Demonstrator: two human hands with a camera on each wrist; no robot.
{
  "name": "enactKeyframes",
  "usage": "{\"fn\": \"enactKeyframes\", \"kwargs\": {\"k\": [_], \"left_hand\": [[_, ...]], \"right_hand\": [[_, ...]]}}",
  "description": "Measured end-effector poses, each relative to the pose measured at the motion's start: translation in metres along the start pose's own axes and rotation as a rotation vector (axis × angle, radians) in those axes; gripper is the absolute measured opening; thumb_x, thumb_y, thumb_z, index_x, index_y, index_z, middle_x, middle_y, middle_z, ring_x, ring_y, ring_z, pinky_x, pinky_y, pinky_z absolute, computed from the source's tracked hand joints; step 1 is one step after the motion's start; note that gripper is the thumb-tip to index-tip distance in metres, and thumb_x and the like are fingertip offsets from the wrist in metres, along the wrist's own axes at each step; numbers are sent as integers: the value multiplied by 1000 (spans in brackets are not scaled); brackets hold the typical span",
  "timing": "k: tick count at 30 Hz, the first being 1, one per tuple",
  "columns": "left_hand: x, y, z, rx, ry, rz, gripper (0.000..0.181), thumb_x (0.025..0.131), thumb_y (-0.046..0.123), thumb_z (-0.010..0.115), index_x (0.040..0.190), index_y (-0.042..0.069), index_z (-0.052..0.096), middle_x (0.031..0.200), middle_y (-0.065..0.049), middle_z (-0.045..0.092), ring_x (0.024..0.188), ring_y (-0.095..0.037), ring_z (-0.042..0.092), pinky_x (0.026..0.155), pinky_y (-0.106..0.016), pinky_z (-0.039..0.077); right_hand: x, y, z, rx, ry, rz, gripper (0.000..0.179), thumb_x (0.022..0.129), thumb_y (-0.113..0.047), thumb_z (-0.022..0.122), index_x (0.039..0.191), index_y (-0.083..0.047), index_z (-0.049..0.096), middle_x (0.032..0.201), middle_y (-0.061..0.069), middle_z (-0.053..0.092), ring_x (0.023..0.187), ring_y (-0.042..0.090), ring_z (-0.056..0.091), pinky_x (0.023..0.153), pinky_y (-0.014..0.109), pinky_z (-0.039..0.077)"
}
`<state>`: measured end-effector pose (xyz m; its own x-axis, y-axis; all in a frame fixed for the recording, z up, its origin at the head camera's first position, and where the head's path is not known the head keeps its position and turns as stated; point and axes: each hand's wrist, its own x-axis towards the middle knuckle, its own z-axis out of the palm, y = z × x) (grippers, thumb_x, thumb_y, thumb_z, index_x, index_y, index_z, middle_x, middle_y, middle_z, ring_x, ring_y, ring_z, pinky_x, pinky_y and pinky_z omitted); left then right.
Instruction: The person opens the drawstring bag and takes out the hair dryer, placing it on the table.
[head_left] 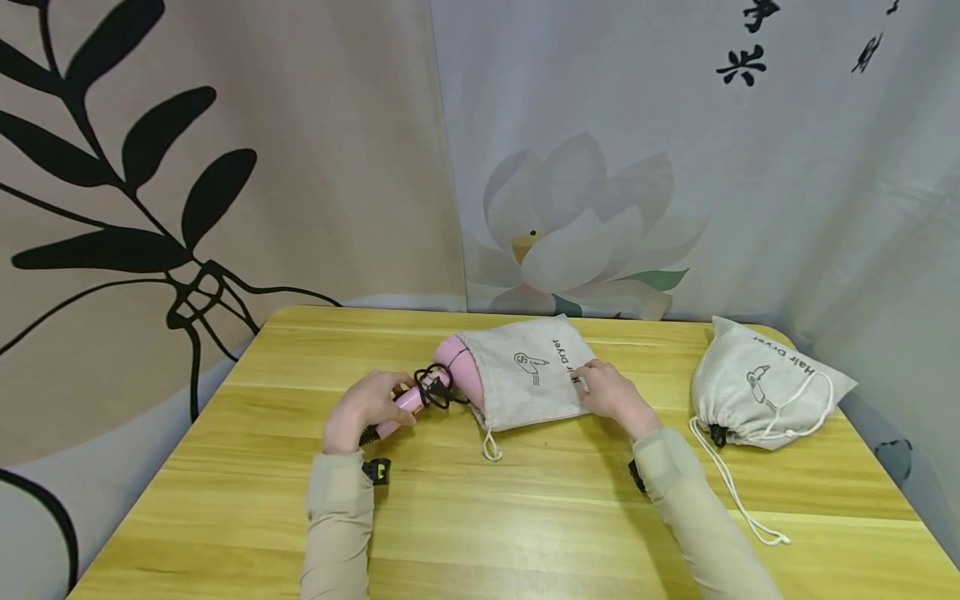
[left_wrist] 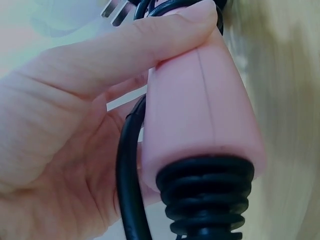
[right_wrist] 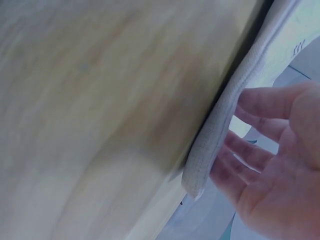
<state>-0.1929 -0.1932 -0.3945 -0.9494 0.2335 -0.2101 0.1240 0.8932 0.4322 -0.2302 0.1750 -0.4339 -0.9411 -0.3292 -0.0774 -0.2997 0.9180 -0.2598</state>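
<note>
A pink hair dryer [head_left: 459, 367] lies partly inside a beige drawstring bag [head_left: 517, 392] printed "Hair Dryer"; its nozzle end is hidden by the cloth. My left hand [head_left: 371, 406] grips the dryer's pink handle [left_wrist: 200, 105], with the thumb across it. Black power cord [head_left: 437, 387] is bundled around the handle, and its plug prongs [left_wrist: 117, 12] show in the left wrist view. At the bag's closed right end, my right hand [head_left: 611, 393] touches the fabric. In the right wrist view its fairly straight fingers [right_wrist: 250, 152] meet the bag's edge [right_wrist: 215, 130].
On the right of the wooden table [head_left: 495, 525] sits a second, filled "Hair Dryer" bag [head_left: 750, 392], its mouth gathered at a black toggle [head_left: 717, 435]. White cord [head_left: 738, 492] trails from it toward the front. A printed curtain [head_left: 360, 167] hangs behind the table.
</note>
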Motion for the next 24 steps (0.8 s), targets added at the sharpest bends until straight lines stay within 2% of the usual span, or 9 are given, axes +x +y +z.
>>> {"fn": "enactKeyframes", "kwargs": {"k": [7, 11, 16, 20, 24], "left_hand": [[-4, -9, -3, 3, 20, 7, 61, 71, 21, 81, 124, 3, 58, 116, -20, 62, 97, -28, 58, 85, -45, 51], [-6, -13, -5, -10, 17, -17, 60, 71, 20, 80, 124, 4, 58, 116, -21, 62, 95, -28, 58, 83, -44, 51], [-9, -18, -8, -20, 22, -44, 59, 73, 20, 79, 125, 5, 56, 117, -22, 61, 97, -30, 58, 83, -46, 51], [-10, -21, -9, -28, 35, -73, 63, 75, 19, 78, 130, 2, 53, 118, -24, 60, 97, -30, 58, 83, -45, 51], [-11, -25, -10, -25, 53, -94, 63, 77, 19, 76, 130, -2, 50, 111, -23, 62, 92, -28, 59, 80, -43, 52]], "right_hand": [[2, -3, 0, 10, -27, 40, 36, 94, -21, 56, 123, -1, 59, 132, 24, 51, 120, 44, 48, 93, 58, 47], [3, -4, 0, 34, -49, 92, 47, 95, -33, 55, 128, 1, 55, 138, 26, 45, 125, 47, 43, 96, 58, 44], [3, -4, 1, 31, -60, 141, 65, 90, -46, 58, 131, 3, 51, 140, 27, 43, 126, 45, 41, 98, 59, 43], [3, -4, 2, 5, -65, 159, 72, 86, -48, 63, 133, 4, 48, 140, 27, 42, 126, 43, 42, 95, 59, 45], [2, -3, 2, -14, -65, 164, 73, 85, -47, 65, 134, 3, 48, 141, 26, 41, 126, 42, 42, 94, 59, 46]]}}
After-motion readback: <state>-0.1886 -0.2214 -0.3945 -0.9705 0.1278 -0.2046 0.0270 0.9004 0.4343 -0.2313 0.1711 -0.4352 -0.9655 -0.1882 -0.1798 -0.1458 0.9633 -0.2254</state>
